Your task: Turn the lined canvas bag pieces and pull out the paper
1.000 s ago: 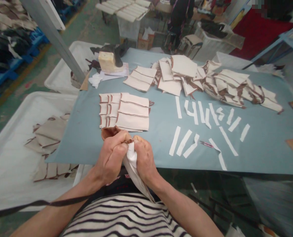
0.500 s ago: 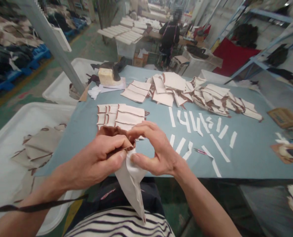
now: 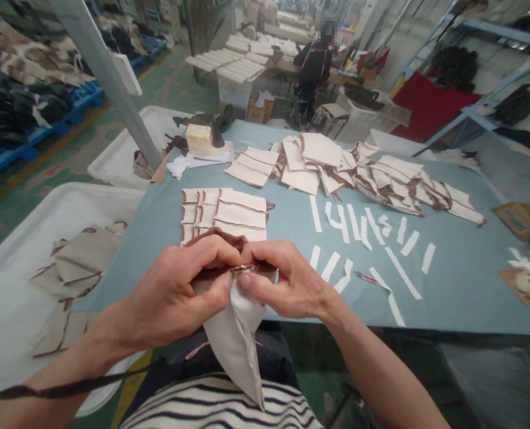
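Between my hands hangs a cream fabric piece [image 3: 229,328] with a brown edge, its lower corner reaching down to my striped shirt. My left hand [image 3: 186,283] pinches the brown edge from the left, thumb below and fingers above. From the right, my right hand [image 3: 282,277] grips the same edge, its thumb close to the left one. The parts under my fingers are hidden. Just behind my hands, a stack of cream panels with brown trim [image 3: 242,214] lies on the blue-grey table [image 3: 291,226].
Cream pieces [image 3: 321,149] are heaped along the table's far side. White strips [image 3: 403,274] and a small pink-handled cutting tool [image 3: 366,277] lie to the right. A white bin [image 3: 5,256] with fabric pieces stands left. A person [image 3: 312,68] is farther back.
My right fingers have closed from a wide curve onto the fabric's brown edge, beside my left fingers. The view has shifted slightly.
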Demonstrator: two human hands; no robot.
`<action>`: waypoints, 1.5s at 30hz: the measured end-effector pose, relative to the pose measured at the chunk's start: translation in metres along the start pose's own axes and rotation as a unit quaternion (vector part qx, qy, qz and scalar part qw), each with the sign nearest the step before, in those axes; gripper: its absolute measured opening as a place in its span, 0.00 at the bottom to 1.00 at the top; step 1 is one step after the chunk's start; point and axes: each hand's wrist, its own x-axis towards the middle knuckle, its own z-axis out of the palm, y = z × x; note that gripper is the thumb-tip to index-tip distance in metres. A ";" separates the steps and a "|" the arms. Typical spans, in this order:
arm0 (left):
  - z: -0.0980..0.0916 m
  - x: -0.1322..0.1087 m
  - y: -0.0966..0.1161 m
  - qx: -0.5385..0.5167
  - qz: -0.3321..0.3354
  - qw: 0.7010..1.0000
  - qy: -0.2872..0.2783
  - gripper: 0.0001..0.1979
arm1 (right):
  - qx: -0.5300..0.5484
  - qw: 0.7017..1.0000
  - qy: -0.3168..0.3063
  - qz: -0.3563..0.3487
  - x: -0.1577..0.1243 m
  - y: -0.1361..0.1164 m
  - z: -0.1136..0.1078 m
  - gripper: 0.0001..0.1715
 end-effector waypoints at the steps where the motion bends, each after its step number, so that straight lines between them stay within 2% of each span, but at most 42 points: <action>1: 0.001 -0.001 -0.001 0.007 0.013 1.000 0.004 0.08 | 0.013 1.000 0.007 0.011 0.000 0.000 0.002 0.11; 4: 0.004 -0.003 -0.009 0.023 0.042 0.999 -0.001 0.11 | 0.071 0.996 0.022 0.045 -0.002 0.001 0.007 0.09; 6: 0.005 -0.005 -0.018 0.032 0.067 0.997 -0.030 0.11 | 0.132 0.988 0.016 0.074 -0.004 0.003 0.010 0.09; 9: 0.006 -0.006 -0.034 0.054 0.142 0.987 -0.061 0.11 | 0.207 0.972 0.002 0.111 -0.004 0.008 0.013 0.12; 12: 0.011 -0.004 -0.044 0.081 0.250 0.965 -0.023 0.15 | 0.215 0.967 0.005 0.133 -0.003 0.012 0.014 0.12; 14: 0.014 -0.003 -0.045 0.085 0.281 0.956 0.002 0.17 | 0.195 0.970 0.002 0.147 -0.002 0.013 0.013 0.10; 16: 0.015 -0.003 -0.041 0.088 0.253 0.963 0.016 0.17 | 0.162 0.977 0.005 0.139 -0.002 0.014 0.012 0.07; 19: 0.007 -0.004 -0.031 0.080 0.161 0.984 0.014 0.14 | 0.074 0.994 0.033 0.069 -0.003 0.013 0.009 0.02; 22: -0.007 0.000 -0.023 0.036 0.071 0.995 -0.065 0.07 | -0.054 0.996 0.062 -0.019 -0.005 0.010 0.006 0.04; 24: -0.016 0.007 -0.020 0.016 0.038 0.991 -0.129 0.11 | -0.117 0.988 0.073 -0.065 -0.006 0.008 0.006 0.05; 26: -0.024 0.014 -0.017 0.019 0.025 0.986 -0.165 0.14 | -0.147 0.982 0.077 -0.094 -0.008 0.006 0.006 0.05; 29: -0.031 0.022 -0.015 0.011 0.034 0.977 -0.209 0.12 | -0.160 0.978 0.062 -0.117 -0.011 0.001 0.004 0.05; 32: -0.032 0.025 -0.015 -0.033 0.049 0.967 -0.247 0.12 | -0.116 0.988 0.011 -0.100 -0.012 -0.005 -0.002 0.05; 34: -0.028 0.023 -0.015 -0.055 0.050 0.969 -0.235 0.13 | -0.055 0.996 -0.047 -0.051 -0.011 -0.005 -0.007 0.12; 37: -0.018 0.018 -0.016 -0.104 0.020 0.973 -0.203 0.14 | 0.066 0.991 -0.120 -0.003 -0.009 0.004 -0.006 0.24; 39: -0.011 0.013 -0.018 -0.165 -0.016 0.969 -0.185 0.16 | 0.154 0.981 -0.119 -0.009 -0.010 0.013 0.001 0.28; 41: -0.003 0.008 -0.021 -0.238 -0.050 0.956 -0.166 0.19 | 0.226 0.969 -0.093 -0.024 -0.012 0.021 0.012 0.30; 45: 0.006 0.001 -0.033 -0.346 -0.115 0.918 -0.155 0.32 | 0.273 0.960 -0.033 -0.059 -0.015 0.028 0.026 0.30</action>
